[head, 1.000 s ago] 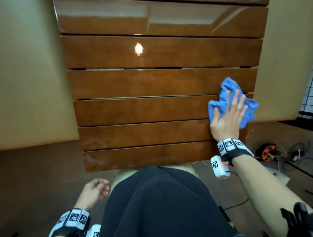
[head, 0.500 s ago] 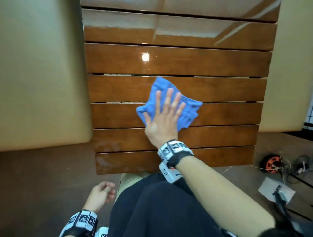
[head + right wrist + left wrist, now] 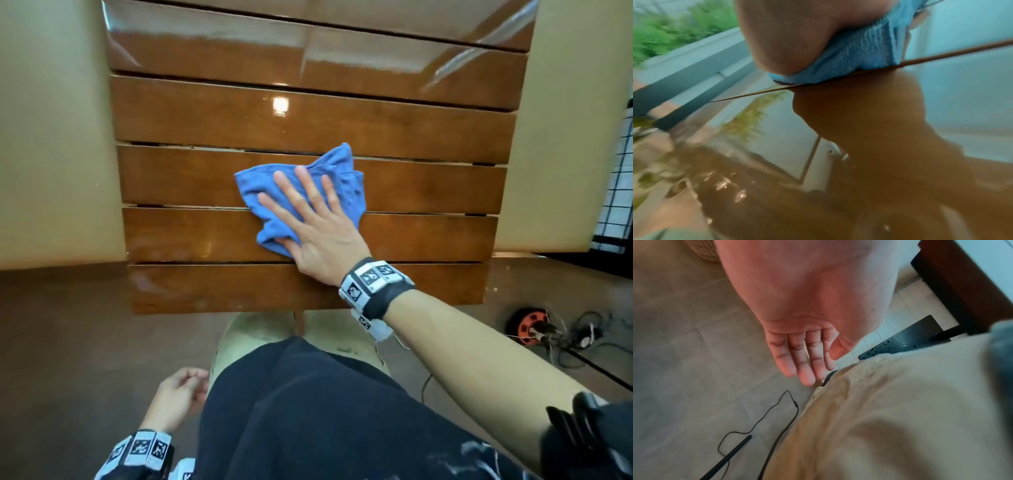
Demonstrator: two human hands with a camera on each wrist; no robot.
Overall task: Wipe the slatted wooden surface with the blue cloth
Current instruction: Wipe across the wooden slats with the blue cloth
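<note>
A glossy brown slatted wooden surface point(image 3: 205, 178) fills the middle of the head view. A crumpled blue cloth point(image 3: 342, 171) lies across two middle slats. My right hand point(image 3: 301, 205) presses flat on it, fingers straight and spread. In the right wrist view the heel of my right hand point(image 3: 789, 40) bears down on the blue cloth point(image 3: 859, 53) against the shiny wooden surface point(image 3: 879, 146). My left hand point(image 3: 181, 394) hangs low beside my leg, empty. In the left wrist view my left hand point(image 3: 807, 356) shows straight relaxed fingers holding nothing.
Beige cushioned panels point(image 3: 51, 137) flank the slats on both sides. An orange cable reel point(image 3: 529, 323) with tangled wires lies on the floor at right. A black cable point(image 3: 760, 423) runs over the floor tiles near my left leg. A woven stool point(image 3: 260, 329) sits below the slats.
My right hand has swept the blue cloth from the right edge of the slats leftward to the middle, and the fingers now angle up-left. The left hand has stayed low beside my leg.
</note>
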